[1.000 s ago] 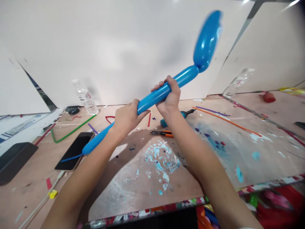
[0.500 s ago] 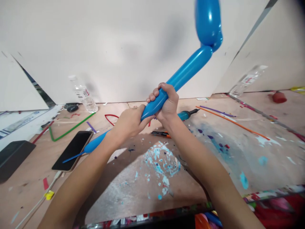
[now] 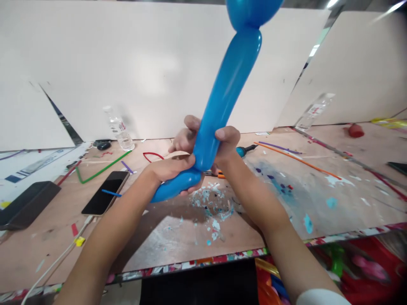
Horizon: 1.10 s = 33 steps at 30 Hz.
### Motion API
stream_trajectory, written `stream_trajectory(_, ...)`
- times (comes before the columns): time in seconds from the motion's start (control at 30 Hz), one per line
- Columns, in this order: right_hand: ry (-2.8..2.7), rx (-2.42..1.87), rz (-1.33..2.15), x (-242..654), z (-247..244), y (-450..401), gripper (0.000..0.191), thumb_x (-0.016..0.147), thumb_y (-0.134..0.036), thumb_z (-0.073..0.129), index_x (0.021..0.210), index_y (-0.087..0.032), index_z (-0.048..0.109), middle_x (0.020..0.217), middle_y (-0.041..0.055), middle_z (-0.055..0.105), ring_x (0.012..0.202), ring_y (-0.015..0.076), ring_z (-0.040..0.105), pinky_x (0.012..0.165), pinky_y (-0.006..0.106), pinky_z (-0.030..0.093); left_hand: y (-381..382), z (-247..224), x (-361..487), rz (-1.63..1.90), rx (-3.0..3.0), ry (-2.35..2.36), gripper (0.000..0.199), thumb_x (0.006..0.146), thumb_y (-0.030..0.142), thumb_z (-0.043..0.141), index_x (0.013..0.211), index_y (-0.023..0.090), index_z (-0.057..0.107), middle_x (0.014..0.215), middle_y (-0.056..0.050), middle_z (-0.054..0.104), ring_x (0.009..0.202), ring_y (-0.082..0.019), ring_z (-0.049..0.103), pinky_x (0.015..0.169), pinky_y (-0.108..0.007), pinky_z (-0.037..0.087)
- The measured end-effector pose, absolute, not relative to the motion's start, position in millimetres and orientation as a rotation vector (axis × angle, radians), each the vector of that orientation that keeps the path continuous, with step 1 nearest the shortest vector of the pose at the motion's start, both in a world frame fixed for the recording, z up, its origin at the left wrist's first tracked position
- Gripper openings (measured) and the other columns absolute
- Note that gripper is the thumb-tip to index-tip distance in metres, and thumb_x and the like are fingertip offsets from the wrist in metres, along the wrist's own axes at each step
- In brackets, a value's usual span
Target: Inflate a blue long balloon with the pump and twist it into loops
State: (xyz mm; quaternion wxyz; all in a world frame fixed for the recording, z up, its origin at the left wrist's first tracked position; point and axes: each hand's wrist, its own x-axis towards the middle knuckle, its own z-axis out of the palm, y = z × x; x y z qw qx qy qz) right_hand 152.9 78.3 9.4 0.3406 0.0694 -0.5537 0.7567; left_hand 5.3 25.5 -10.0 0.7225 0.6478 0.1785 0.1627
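Observation:
A long blue balloon [image 3: 227,80] rises from my hands to a rounder blue section at the top edge. It pinches in at a narrow twist between my hands, and a lower section runs left behind my left forearm, its thin tip above the phone. My left hand [image 3: 173,169] grips the balloon at and below the twist, thumb on top. Wrapped around the upright section just above it is my right hand [image 3: 225,142], thumb in front and some fingers showing behind on the left.
A black phone [image 3: 106,192] and dark box [image 3: 28,205] lie at left. Water bottles [image 3: 119,129] lean on the white board. A teal pump [image 3: 244,151], a green strip [image 3: 103,167] and an orange strip [image 3: 299,160] lie on the paint-spotted table [image 3: 222,250].
The long section has swung more upright and nearer. A narrow twist now shows between my hands, with the lower section bent away to the left. The view has tilted up slightly.

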Motion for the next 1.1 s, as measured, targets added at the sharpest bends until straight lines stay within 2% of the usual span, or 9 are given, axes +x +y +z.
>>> stream_trajectory(0.13, -1.468, -0.065, 1.683, 162.4, 17.0, 80.9, 0.043, 0.06, -0.048, 0.077, 0.081, -0.023, 0.049, 0.083, 0.0003, 0.064, 0.073, 0.0157, 0.059, 0.068, 0.032, 0.054, 21.5, 8.0, 0.4, 0.552, 1.694, 0.762, 0.051, 0.085, 0.068, 0.041, 0.092, 0.019, 0.053, 0.063, -0.002, 0.057, 0.05, -0.013, 0.052, 0.047, -0.026, 0.043)
stream_trajectory(0.3, -1.402, -0.408, 1.262, 157.9, 19.0, 81.8, 0.04, 0.06, -0.039, 0.083, 0.081, -0.023, 0.053, 0.062, -0.0071, 0.053, 0.055, 0.0093, 0.05, 0.051, 0.022, 0.045, 30.6, 21.3, -19.5, 0.754, 2.238, 1.332, 0.041, 0.088, 0.057, 0.042, 0.101, 0.021, 0.058, 0.079, -0.005, 0.063, 0.066, -0.016, 0.057, 0.058, -0.028, 0.046)
stream_trajectory(0.43, -1.301, -0.483, 1.223, 153.8, 16.1, 83.0, 0.042, 0.057, -0.035, 0.086, 0.076, -0.023, 0.051, 0.054, -0.0093, 0.044, 0.045, 0.0069, 0.039, 0.043, 0.022, 0.038, 28.7, 21.0, -25.0, 0.876, 2.432, 1.774, 0.047, 0.084, 0.063, 0.046, 0.103, 0.022, 0.06, 0.073, -0.004, 0.062, 0.068, -0.021, 0.058, 0.063, -0.032, 0.043)
stream_trajectory(0.53, -1.279, -0.429, 1.278, 158.1, 14.0, 85.3, 0.034, 0.064, -0.037, 0.081, 0.08, -0.024, 0.054, 0.05, -0.011, 0.039, 0.039, 0.0053, 0.029, 0.037, 0.022, 0.033, 24.5, 23.8, -25.1, 1.001, 2.314, 1.604, 0.047, 0.087, 0.063, 0.041, 0.097, 0.021, 0.059, 0.07, -0.003, 0.059, 0.061, -0.017, 0.055, 0.057, -0.029, 0.041)
stream_trajectory(0.6, -1.273, -0.387, 1.339, 162.3, 13.6, 85.7, 0.03, 0.066, -0.035, 0.078, 0.085, -0.025, 0.056, 0.051, -0.0113, 0.043, 0.037, 0.0047, 0.027, 0.036, 0.022, 0.031, 24.1, 26.1, -26.8, 0.997, 2.184, 1.422, 0.048, 0.089, 0.062, 0.036, 0.09, 0.019, 0.058, 0.067, -0.003, 0.056, 0.056, -0.015, 0.052, 0.052, -0.027, 0.04)
stream_trajectory(0.7, -1.278, -0.355, 1.425, 165.3, 14.9, 84.0, 0.03, 0.068, -0.033, 0.074, 0.092, -0.026, 0.057, 0.064, -0.0092, 0.057, 0.039, 0.0048, 0.033, 0.038, 0.022, 0.035, 26.5, 28.1, -31.9, 0.911, 2.099, 1.34, 0.048, 0.088, 0.061, 0.039, 0.09, 0.018, 0.059, 0.065, -0.002, 0.055, 0.054, -0.014, 0.051, 0.049, -0.026, 0.04)
stream_trajectory(0.77, -1.285, -0.367, 1.461, 164.1, 15.7, 83.1, 0.032, 0.069, -0.035, 0.073, 0.095, -0.025, 0.057, 0.071, -0.0072, 0.062, 0.043, 0.0061, 0.042, 0.041, 0.023, 0.039, 27.7, 28.6, -35.5, 0.964, 2.161, 1.44, 0.045, 0.084, 0.058, 0.048, 0.099, 0.018, 0.062, 0.07, -0.002, 0.059, 0.058, -0.015, 0.053, 0.053, -0.026, 0.042)
stream_trajectory(0.93, -1.186, -0.371, 1.391, 156.1, 10.7, 88.3, 0.036, 0.065, -0.041, 0.079, 0.078, -0.022, 0.052, 0.056, -0.0084, 0.047, 0.047, 0.0071, 0.045, 0.041, 0.021, 0.035, 25.5, 29.9, -38.4, 1.219, 2.309, 1.743, 0.052, 0.076, 0.051, 0.061, 0.12, 0.023, 0.061, 0.094, -0.004, 0.068, 0.077, -0.018, 0.058, 0.071, -0.029, 0.046)
stream_trajectory(1.1, -1.212, -0.387, 1.373, 161.8, 8.3, 96.3, 0.039, 0.061, -0.035, 0.082, 0.07, -0.023, 0.046, 0.053, -0.0097, 0.042, 0.045, 0.0072, 0.041, 0.046, 0.023, 0.04, 24.4, 31.8, -40.3, 1.166, 2.262, 1.71, 0.047, 0.083, 0.052, 0.051, 0.117, 0.022, 0.064, 0.09, -0.005, 0.069, 0.074, -0.019, 0.06, 0.067, -0.029, 0.046)
